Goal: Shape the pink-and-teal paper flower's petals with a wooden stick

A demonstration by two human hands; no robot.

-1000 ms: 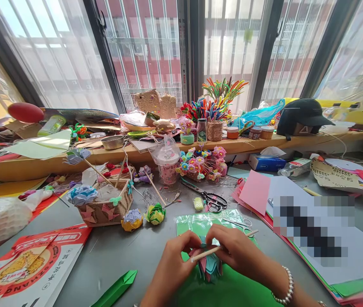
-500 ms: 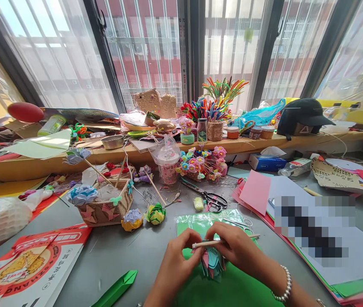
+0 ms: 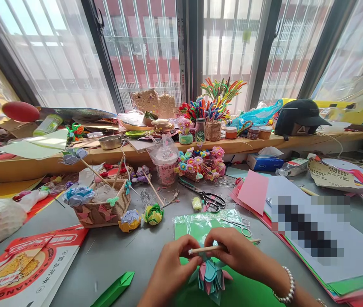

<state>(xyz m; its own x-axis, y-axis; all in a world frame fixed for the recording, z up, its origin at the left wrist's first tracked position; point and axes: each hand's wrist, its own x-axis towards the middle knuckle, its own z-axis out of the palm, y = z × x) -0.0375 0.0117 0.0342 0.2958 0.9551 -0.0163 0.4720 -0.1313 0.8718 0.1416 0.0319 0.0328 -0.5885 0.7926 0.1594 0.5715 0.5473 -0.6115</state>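
Note:
My left hand (image 3: pixel 171 268) and my right hand (image 3: pixel 237 253) meet low in the middle, over a green paper sheet (image 3: pixel 242 294). Both pinch a thin wooden stick (image 3: pixel 215 247) that lies almost level between them. Under the stick hangs a folded paper flower (image 3: pixel 210 276) with pink and teal petals, touched by the fingers of both hands. A bead bracelet (image 3: pixel 285 285) is on my right wrist.
Black-handled scissors (image 3: pixel 211 199) and small scissors (image 3: pixel 242 224) lie just beyond my hands. A paper basket with paper flowers on sticks (image 3: pixel 100 209) stands left. Stacked coloured sheets (image 3: pixel 315 238) lie right, a folded green strip (image 3: pixel 114 290) near left. The window ledge (image 3: pixel 56 162) is crowded with craft items.
The paper flower now hangs lower under the stick, with more petals showing. My hands shifted slightly and the view drifted a little.

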